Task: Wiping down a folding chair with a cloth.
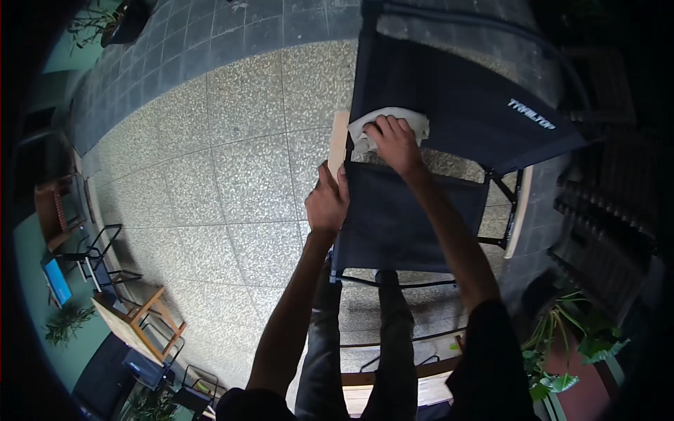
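Observation:
A folding camp chair with a dark fabric backrest point(453, 94) and a dark fabric seat point(410, 221) stands before me. Its near-side armrest, a pale wooden slat point(338, 142), runs along the chair's left edge, and my left hand point(327, 202) grips the slat's lower end between thumb and fingers. With my right hand point(392, 139) I press a crumpled whitish cloth point(416, 121) at the lower left part of the backrest, just above the seat. A second pale armrest point(520, 210) lies on the chair's right side, untouched.
Speckled tiles point(253, 184) cover the floor, with darker tiles point(242, 21) beyond. A wooden table point(137, 321) and small folding chairs point(197, 397) stand at the lower left. A leafy plant point(553, 373) is at the lower right; dark slatted furniture point(600, 226) stands right of the chair.

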{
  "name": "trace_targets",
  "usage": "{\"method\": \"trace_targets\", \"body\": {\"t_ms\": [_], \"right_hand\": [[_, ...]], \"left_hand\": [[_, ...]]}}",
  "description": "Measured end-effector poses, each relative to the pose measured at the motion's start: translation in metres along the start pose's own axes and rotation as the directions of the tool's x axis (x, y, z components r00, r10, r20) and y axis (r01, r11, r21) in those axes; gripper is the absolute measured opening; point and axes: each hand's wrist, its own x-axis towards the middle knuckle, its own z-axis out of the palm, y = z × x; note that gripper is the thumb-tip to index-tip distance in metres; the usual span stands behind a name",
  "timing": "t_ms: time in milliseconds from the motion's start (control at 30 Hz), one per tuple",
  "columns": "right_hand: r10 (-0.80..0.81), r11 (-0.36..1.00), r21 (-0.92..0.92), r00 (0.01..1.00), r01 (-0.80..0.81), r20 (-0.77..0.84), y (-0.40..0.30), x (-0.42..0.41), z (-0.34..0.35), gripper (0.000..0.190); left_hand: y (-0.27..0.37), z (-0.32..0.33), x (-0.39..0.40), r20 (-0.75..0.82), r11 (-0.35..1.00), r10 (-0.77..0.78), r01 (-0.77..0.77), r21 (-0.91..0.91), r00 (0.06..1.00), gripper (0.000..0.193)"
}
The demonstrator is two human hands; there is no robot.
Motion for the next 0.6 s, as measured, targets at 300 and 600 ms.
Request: {"method": "trace_targets", "body": {"t_ms": [300, 600], "right_hand": [[0.347, 0.898, 0.344, 0.923, -0.276, -0.165, 0.015, -0.029, -0.028, 0.039], [0.337, 0.899, 0.411, 0.834, -0.148, -0.437, 0.013, 0.077, -0.066, 0.032]], "left_hand": [[0.005, -0.009, -0.003, -0.011, 0.994, -0.017, 0.018, 0.104, 1.000, 0.030], [0.007, -0.002, -0.003, -0.004, 0.989, -0.012, 0.013, 0.146, 1.000, 0.026]]}}
